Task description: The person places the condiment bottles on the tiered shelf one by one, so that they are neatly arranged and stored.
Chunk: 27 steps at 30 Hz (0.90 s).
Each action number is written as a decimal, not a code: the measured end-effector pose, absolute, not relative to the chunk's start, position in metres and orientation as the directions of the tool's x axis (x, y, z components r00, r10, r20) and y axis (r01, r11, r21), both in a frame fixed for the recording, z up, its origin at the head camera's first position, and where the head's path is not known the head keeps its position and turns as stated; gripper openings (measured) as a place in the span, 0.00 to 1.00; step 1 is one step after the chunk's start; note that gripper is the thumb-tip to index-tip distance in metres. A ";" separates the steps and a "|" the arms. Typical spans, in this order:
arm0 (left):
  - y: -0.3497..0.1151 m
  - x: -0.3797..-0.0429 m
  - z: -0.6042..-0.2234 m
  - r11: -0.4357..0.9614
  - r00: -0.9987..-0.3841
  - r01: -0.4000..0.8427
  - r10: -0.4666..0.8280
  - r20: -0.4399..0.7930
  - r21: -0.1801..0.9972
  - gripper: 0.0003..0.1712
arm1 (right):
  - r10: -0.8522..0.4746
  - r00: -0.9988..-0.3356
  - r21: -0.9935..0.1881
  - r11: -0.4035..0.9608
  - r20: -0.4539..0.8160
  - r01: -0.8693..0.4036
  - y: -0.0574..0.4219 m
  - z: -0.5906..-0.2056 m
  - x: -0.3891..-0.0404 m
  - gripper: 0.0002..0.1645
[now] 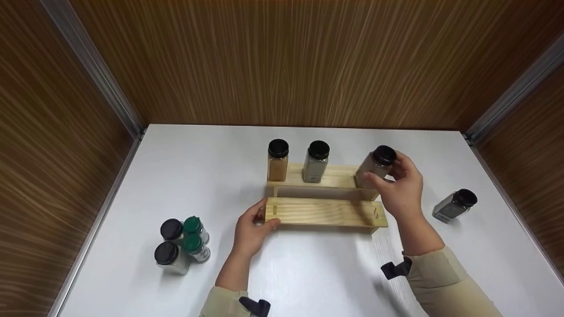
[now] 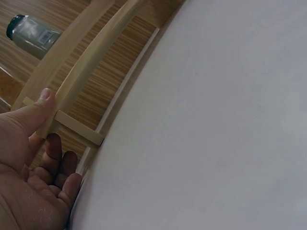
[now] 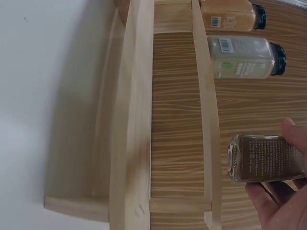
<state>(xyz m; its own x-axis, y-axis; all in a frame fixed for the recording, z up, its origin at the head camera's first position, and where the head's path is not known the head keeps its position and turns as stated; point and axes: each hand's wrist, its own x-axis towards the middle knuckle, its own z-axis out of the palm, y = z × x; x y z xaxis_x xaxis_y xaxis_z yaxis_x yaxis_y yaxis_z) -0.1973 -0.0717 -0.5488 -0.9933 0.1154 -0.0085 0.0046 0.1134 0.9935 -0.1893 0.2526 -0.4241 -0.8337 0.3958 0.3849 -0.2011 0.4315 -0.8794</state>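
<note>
My left hand [image 1: 249, 231] grips the left end of a two-step wooden spice rack [image 1: 326, 211], thumb on the lower shelf's front edge. In the left wrist view the thumb [image 2: 41, 108] lies along the wood with the other fingers curled below. My right hand [image 1: 402, 187] holds a black-capped spice jar [image 1: 374, 165], tilted, at the right end of the upper shelf. The right wrist view shows this jar [image 3: 266, 158] with brownish contents and its base just off the shelf edge. An orange-brown jar [image 1: 277, 163] and a grey-green jar [image 1: 315, 163] stand on the upper shelf.
Another black-capped jar [image 1: 454, 206] stands on the white table [image 1: 211, 176] at the right. At the left is a cluster of two black-capped jars [image 1: 174, 259] and two green-capped shakers [image 1: 199, 251]. Wood-grain panels [image 1: 308, 66] enclose the table at the back and sides.
</note>
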 end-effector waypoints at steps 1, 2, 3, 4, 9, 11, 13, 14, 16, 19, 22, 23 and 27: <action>-0.072 -0.197 -0.549 0.113 -0.993 0.005 0.117 -0.008 0.994 0.42 | 0.394 -0.834 -0.876 0.439 0.386 -0.198 0.251 -0.425 -0.191 0.37; -0.072 -0.197 -0.549 0.111 -0.993 0.006 0.118 -0.007 0.994 0.43 | 0.392 -0.835 -0.875 0.442 0.385 -0.196 0.250 -0.425 -0.192 0.37; -0.072 -0.197 -0.549 0.111 -0.993 0.007 0.118 -0.007 0.994 0.43 | 0.389 -0.836 -0.873 0.448 0.386 -0.195 0.249 -0.426 -0.193 0.37; -0.072 -0.197 -0.549 0.110 -0.993 0.007 0.118 -0.006 0.994 0.43 | 0.386 -0.838 -0.870 0.453 0.387 -0.194 0.248 -0.427 -0.195 0.38; -0.072 -0.197 -0.549 0.119 -0.994 0.008 0.113 -0.006 0.993 0.42 | 0.377 -0.842 -0.868 0.459 0.385 -0.191 0.242 -0.430 -0.200 0.39; -0.072 -0.197 -0.549 0.119 -0.994 0.007 0.112 -0.007 0.993 0.42 | 0.374 -0.841 -0.868 0.454 0.391 -0.202 0.240 -0.430 -0.202 0.39; -0.072 -0.196 -0.549 0.117 -0.994 0.001 0.112 -0.012 0.993 0.42 | 0.368 -0.838 -0.868 0.445 0.403 -0.222 0.238 -0.431 -0.203 0.38; -0.072 -0.196 -0.549 0.115 -0.994 -0.003 0.110 -0.016 0.993 0.42 | 0.364 -0.838 -0.867 0.444 0.407 -0.228 0.236 -0.431 -0.204 0.38; -0.073 -0.196 -0.550 0.110 -0.994 -0.010 0.108 -0.022 0.994 0.43 | 0.357 -0.839 -0.866 0.440 0.410 -0.237 0.234 -0.431 -0.206 0.38; -0.072 -0.196 -0.550 0.110 -0.994 -0.020 0.100 -0.031 0.994 0.43 | 0.348 -0.847 -0.868 0.440 0.402 -0.232 0.230 -0.431 -0.209 0.38; -0.072 -0.196 -0.550 0.112 -0.995 -0.022 0.096 -0.033 0.993 0.43 | 0.341 -0.856 -0.873 0.432 0.390 -0.226 0.227 -0.430 -0.211 0.39; -0.072 -0.196 -0.550 0.112 -0.995 -0.024 0.095 -0.034 0.993 0.43 | 0.339 -0.858 -0.875 0.429 0.386 -0.225 0.226 -0.431 -0.212 0.39; -0.073 -0.196 -0.550 0.113 -0.995 -0.020 0.095 -0.031 0.993 0.43 | 0.338 -0.860 -0.879 0.420 0.381 -0.224 0.223 -0.432 -0.214 0.40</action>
<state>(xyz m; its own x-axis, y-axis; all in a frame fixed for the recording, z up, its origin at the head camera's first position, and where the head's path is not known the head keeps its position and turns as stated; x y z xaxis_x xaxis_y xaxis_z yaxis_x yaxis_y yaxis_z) -0.1956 -0.0726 -0.5497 -0.9950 0.0950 -0.0312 -0.0204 0.1129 0.9934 -0.2138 0.2230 -0.4318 -0.8605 0.3384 0.3808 -0.2240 0.4200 -0.8794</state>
